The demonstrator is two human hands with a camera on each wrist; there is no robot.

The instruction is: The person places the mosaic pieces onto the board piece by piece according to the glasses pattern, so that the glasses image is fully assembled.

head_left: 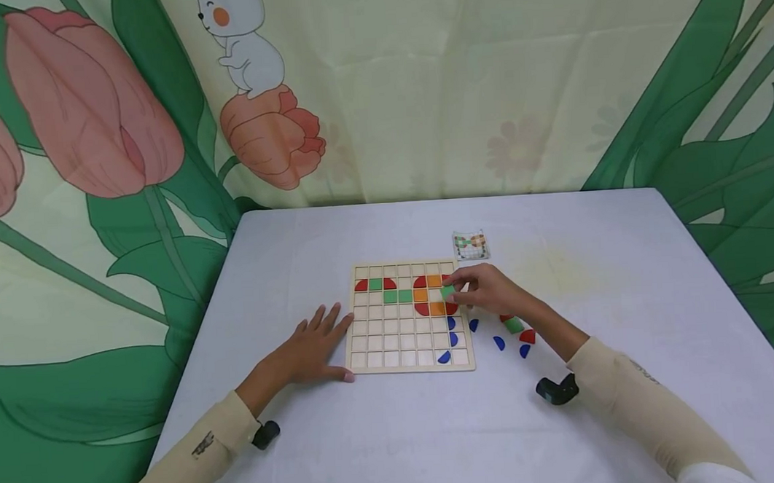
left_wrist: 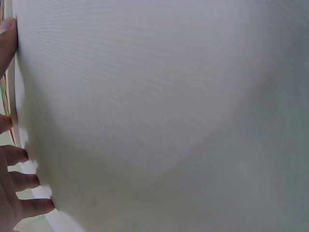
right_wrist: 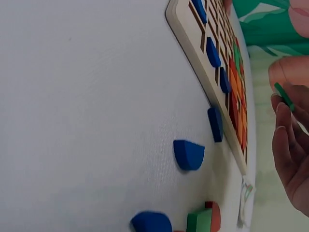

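From the head view, a green square tile (head_left: 447,291) is being pinched by the right hand (head_left: 488,289) over the wooden grid board (head_left: 409,364), at its right edge. The left hand (head_left: 313,344) is being rested flat, fingers spread, beside the board.

From the right wrist view, the tile (right_wrist: 285,96) (seen edge-on) is being held at the fingertips (right_wrist: 282,108); loose blue pieces (right_wrist: 188,154) are lying nearby.

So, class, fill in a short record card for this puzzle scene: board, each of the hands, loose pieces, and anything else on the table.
board: wooden grid board, red, green and orange pieces in its upper rows, blue ones along its right columns
right hand: right hand pinches a green piece over the board's right side
left hand: left hand lies flat at the board's left edge
loose pieces: blue, red and green pieces right of the board
other: pattern card behind the board
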